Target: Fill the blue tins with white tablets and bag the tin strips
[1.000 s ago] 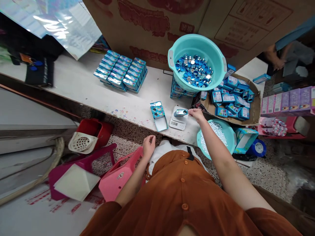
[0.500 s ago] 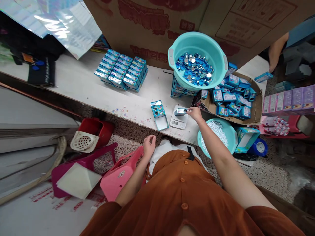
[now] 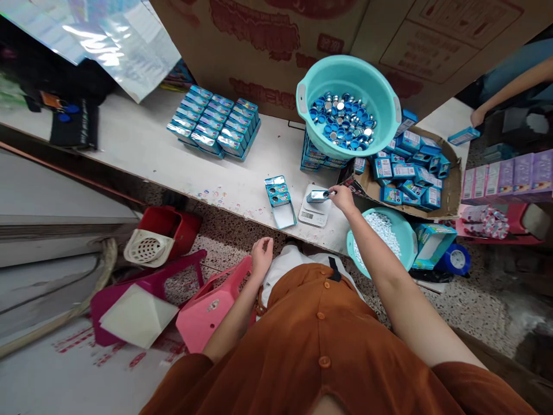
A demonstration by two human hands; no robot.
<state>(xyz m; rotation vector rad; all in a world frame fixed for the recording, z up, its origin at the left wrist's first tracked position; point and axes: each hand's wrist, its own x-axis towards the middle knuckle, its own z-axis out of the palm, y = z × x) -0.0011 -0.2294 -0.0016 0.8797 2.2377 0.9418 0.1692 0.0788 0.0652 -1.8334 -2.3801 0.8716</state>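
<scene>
A small blue tin [image 3: 318, 196] lies on the white scale [image 3: 313, 215]. My right hand [image 3: 342, 199] is at the tin's right end, its fingers closed together on something I cannot make out. My left hand [image 3: 262, 253] hovers over my lap in front of the table edge, fingers curled a little and apart, holding nothing. Left of the scale is a blue display tray [image 3: 284, 216] with a few tins at its far end. Below and right of my right hand, a teal bowl [image 3: 406, 241] holds small white pieces.
A teal basin [image 3: 354, 72] of blue and silver caps stands behind the scale. Right of it is a carton [image 3: 453, 193] full of blue tins. Packed blue tins [image 3: 213, 124] stand at the left. Another person's hand [image 3: 477, 117] touches a blue box at the far right.
The other person's arm at the far right has shifted, with the hand still at the blue box. My hands have barely moved.
</scene>
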